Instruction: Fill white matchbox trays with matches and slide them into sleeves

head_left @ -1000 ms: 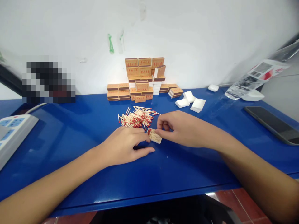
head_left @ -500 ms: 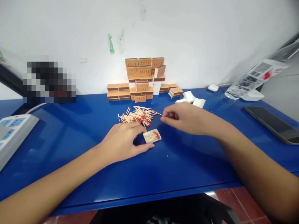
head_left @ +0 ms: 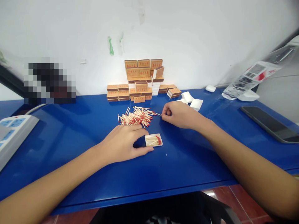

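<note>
My left hand [head_left: 127, 141] rests on the blue table, thumb and forefinger closed around the left end of a small white matchbox tray [head_left: 149, 144]. Inside the tray lie several red-tipped matches [head_left: 157, 140], their heads toward the right. A loose heap of matches [head_left: 136, 116] spreads just beyond my left fingers. To the right of the heap, my right hand [head_left: 175, 113] pinches the plain end of a match [head_left: 158, 114]; its red head points left, at the heap's edge. The other fingers of that hand are curled.
Orange matchboxes [head_left: 140, 88] are stacked against the wall. White empty trays [head_left: 196, 104] lie behind my right hand. A phone [head_left: 271, 124], a plastic bottle [head_left: 249, 77] and a white earbud case [head_left: 210, 88] are on the right. A white power strip [head_left: 21, 133] sits at left.
The tray has turned slightly, so it lies straighter, and it has shifted a little toward me. My right hand stays by the heap with the match pinched.
</note>
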The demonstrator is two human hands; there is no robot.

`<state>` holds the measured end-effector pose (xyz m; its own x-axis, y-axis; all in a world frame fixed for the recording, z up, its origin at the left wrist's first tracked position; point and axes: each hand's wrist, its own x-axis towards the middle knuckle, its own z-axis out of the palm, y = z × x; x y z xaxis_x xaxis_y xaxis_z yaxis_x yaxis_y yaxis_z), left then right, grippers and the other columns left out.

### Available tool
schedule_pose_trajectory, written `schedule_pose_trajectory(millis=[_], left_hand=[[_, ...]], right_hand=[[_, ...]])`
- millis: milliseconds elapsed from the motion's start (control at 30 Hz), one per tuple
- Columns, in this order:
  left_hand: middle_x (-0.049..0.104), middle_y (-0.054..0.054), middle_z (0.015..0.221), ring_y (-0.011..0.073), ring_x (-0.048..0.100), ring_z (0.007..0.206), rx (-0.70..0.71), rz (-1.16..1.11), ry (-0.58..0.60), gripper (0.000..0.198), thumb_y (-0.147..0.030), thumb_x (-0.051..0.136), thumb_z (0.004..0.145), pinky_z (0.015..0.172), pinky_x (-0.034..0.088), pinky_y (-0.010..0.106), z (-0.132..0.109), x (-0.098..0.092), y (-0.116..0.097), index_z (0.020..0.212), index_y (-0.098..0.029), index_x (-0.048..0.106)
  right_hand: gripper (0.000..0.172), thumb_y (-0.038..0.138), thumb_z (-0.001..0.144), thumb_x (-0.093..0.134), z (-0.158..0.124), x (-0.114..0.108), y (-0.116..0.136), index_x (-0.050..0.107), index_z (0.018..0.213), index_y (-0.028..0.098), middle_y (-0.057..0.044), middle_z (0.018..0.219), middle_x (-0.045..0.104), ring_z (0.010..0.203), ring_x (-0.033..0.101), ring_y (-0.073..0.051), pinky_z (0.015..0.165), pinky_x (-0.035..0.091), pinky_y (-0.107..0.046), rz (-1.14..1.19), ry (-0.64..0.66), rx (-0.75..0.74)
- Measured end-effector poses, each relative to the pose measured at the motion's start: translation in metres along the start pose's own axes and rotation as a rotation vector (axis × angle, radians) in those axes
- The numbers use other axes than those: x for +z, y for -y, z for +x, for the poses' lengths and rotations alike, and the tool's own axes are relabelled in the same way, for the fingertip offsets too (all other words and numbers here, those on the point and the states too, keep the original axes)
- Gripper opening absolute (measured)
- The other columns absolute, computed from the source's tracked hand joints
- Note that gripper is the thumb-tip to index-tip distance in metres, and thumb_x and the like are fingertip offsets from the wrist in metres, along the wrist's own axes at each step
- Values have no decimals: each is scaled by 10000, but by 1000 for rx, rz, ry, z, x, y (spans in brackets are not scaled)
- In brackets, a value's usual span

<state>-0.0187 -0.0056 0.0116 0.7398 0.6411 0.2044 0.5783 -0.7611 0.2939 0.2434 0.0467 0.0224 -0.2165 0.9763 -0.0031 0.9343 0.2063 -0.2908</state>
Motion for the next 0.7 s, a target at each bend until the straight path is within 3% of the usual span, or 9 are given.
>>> schedule_pose_trajectory(millis=[133,267,367,500,700], left_hand=[[747,14,895,148,655,669,-9,27,-23,362,-520,712,938,593,441,275,0,1,1,1122,-213,771],[753,16,901,154,658,670,-18,45,-41,353,-514,720,930,596,430,282,2,0,1,1086,-202,769],[741,14,863,156,648,658,-28,41,-40,352,-524,723,925,581,409,279,2,0,2,1051,-198,768],[735,18,848,157,640,653,-43,24,-22,363,-538,716,927,582,414,280,2,0,1,1043,-197,766],[744,16,862,159,656,668,-38,10,-7,355,-526,723,925,591,430,283,2,-1,1,1044,-193,762]], right_hand=[[40,203,822,666,-5,-18,-4,698,800,195,-30,786,698,700,586,-169,648,398,-311,34,2,-88],[65,246,849,659,-23,-31,10,708,832,206,11,730,660,641,551,-133,615,391,-281,249,189,-345],[68,263,857,685,-38,-27,26,688,811,213,12,787,679,676,560,-130,628,389,-277,242,268,-426],[91,265,895,675,-47,-17,38,657,826,210,-14,870,693,735,560,-150,663,379,-297,148,236,-452],[102,294,928,683,-43,-15,39,658,870,213,0,833,665,723,545,-146,658,366,-291,217,228,-504]])
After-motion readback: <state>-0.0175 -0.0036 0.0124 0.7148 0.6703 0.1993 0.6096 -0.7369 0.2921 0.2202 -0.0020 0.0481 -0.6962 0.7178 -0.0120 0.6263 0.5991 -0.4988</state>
